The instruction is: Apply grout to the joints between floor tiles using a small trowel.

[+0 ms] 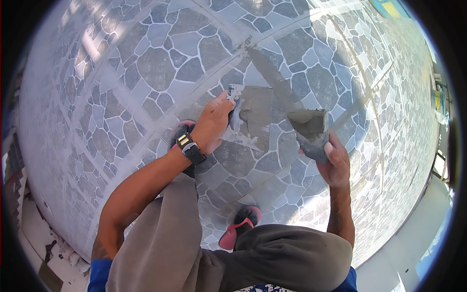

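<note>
- My left hand keeps its grip closed on a trowel, pressed flat on the tiled floor.
- At three o'clock of it, my right hand grips a mortar-loaded board, raised above the floor.
- Grey mortar streaks the joint at twelve o'clock.

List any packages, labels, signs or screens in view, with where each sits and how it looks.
Wristwatch: on the left wrist, black strap, small rectangular pale face like a screen; too small to tell more.
Yellow and teal panel: at the top right rim, flat and rectangular; may be a sign or a package, too distorted to tell.
No other packages, labels or signs show on the stone-pattern tile floor.
</note>
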A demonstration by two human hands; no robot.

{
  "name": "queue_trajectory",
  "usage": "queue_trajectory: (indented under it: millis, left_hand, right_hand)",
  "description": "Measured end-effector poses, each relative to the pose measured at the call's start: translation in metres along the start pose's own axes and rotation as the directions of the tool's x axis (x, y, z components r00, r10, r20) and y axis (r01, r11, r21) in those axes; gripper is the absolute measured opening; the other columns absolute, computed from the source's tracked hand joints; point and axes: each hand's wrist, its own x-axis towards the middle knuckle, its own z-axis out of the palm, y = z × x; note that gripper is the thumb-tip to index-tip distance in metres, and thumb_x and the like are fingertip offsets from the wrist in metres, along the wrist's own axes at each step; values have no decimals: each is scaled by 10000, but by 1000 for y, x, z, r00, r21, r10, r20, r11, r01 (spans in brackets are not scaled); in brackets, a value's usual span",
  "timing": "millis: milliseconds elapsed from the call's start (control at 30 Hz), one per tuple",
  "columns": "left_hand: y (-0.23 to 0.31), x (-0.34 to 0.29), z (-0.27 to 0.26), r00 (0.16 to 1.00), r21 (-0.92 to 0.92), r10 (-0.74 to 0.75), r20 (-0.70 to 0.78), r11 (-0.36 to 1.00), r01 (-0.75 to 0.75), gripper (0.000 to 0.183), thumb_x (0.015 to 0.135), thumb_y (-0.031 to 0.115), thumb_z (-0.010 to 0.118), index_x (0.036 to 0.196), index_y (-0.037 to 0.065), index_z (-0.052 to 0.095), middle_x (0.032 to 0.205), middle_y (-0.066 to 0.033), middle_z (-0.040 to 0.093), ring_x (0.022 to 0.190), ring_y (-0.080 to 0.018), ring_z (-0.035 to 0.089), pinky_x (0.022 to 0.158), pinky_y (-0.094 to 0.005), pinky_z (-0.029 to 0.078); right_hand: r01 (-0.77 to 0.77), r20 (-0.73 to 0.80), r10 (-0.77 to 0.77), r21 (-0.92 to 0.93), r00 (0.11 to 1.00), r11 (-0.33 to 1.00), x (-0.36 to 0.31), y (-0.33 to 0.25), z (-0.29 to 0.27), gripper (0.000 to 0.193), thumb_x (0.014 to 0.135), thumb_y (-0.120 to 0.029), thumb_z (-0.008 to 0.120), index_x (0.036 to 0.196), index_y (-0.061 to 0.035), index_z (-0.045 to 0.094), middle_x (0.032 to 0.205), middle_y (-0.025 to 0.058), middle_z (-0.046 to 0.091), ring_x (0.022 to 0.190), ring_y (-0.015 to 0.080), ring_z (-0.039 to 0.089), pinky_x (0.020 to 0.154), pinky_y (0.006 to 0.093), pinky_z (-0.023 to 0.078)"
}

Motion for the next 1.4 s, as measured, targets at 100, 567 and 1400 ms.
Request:
queue_trajectory:
  millis: [100, 567, 1400]
  left_hand:
    - [3, 3, 12, 983, -416, -174, -65, 900, 132, 1047, 394, -13, 839, 1334, 38, 381, 1451, -258, 349, 1273, -409, 414, 1052, -380, 363]
    - [42, -1, 60, 988, -275, 149, -31, 949, -151, 417, 969, 125, 418, 1351, -43, 406, 1099, -18, 594, 922, -67, 536, 802, -230, 456]
    - [259, -319, 226, 971, 215, -94, 218, 975, 46, 445, 953, 113, 423, 1378, -18, 399, 1203, -75, 573, 1036, -117, 560, 878, -252, 451]
  right_hand:
    - [270, 67, -266, -413, 961, 870, 3, -10, 37, 594, 915, -307, 534, 1335, 90, 398, 1294, 229, 490, 1161, 310, 520, 992, 414, 404]
    - [314, 257, -331, -940, 908, 131, -13, 17, -7, 634, 739, 3, 695, 1329, -107, 488, 1344, 251, 412, 1178, 423, 458, 983, 447, 402]
    - [291, -269, -219, 264, 938, 919, -360, -249, 150, 591, 817, -390, 555, 1127, 111, 597, 1082, 223, 618, 915, 295, 620, 815, 385, 486]
